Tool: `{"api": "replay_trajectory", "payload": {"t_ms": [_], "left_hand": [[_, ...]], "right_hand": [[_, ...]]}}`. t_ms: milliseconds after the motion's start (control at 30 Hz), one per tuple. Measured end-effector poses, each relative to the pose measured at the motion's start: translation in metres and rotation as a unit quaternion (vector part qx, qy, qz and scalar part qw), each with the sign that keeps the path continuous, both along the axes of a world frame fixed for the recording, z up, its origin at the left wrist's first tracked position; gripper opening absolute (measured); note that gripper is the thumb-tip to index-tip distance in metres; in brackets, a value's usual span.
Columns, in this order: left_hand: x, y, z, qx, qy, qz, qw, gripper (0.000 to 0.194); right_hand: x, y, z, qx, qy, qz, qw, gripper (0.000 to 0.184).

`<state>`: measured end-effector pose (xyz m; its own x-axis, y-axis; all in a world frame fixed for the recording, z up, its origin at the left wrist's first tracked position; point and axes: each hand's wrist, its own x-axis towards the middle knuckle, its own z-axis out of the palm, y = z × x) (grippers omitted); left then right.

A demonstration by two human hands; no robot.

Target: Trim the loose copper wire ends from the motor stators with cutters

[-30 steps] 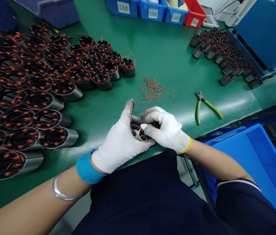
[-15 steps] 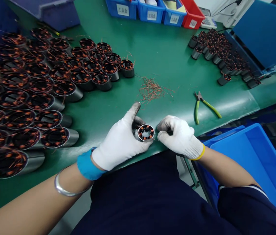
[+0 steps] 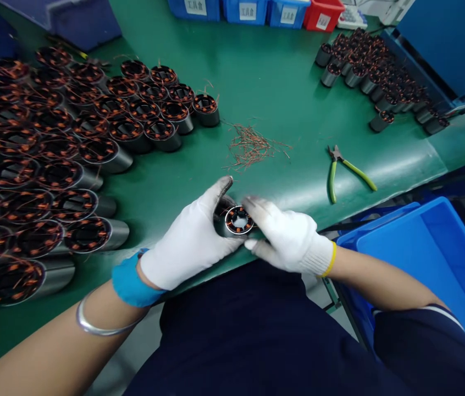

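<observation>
My left hand [image 3: 193, 236], in a white glove, is closed around a motor stator [image 3: 227, 226] near the table's front edge. The stator is a short metal cylinder with a ring of copper windings, its open end facing up. My right hand [image 3: 286, 234], gloved too, is at the stator's right side with fingers and thumb spread apart. Its fingertips are blurred at the rim; whether they press on it I cannot tell. Beyond the hands lies a loose pile of copper wire clippings [image 3: 251, 146]. Green-handled cutting pliers [image 3: 335, 157] lie spread on the table to the right.
Many larger stators [image 3: 92, 231] with loose wire ends crowd the left of the green table [image 3: 265, 88]. Smaller stators [image 3: 356, 77] cluster at the back right beside a blue machine [image 3: 442, 44]. Labelled bins [image 3: 247, 11] line the back. A blue crate [image 3: 422, 247] is below the right edge.
My right hand has moved left to the stator, its curled fingers now spread. The left hand still holds the stator. The whole view has shifted slightly.
</observation>
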<state>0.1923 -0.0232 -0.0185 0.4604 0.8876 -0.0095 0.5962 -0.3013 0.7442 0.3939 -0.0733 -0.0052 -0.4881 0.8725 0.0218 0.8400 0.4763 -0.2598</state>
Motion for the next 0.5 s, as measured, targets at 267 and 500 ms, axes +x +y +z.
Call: {"api": "replay_trajectory", "payload": {"t_ms": [267, 500], "left_hand": [[0.003, -0.006, 0.002, 0.073, -0.005, -0.034, 0.997, 0.067], [0.016, -0.006, 0.004, 0.134, -0.029, -0.077, 0.988, 0.012]], "right_hand": [[0.007, 0.009, -0.027, 0.008, 0.014, -0.012, 1.000, 0.045], [0.017, 0.018, -0.010, -0.024, -0.010, 0.026, 0.999, 0.036]]}}
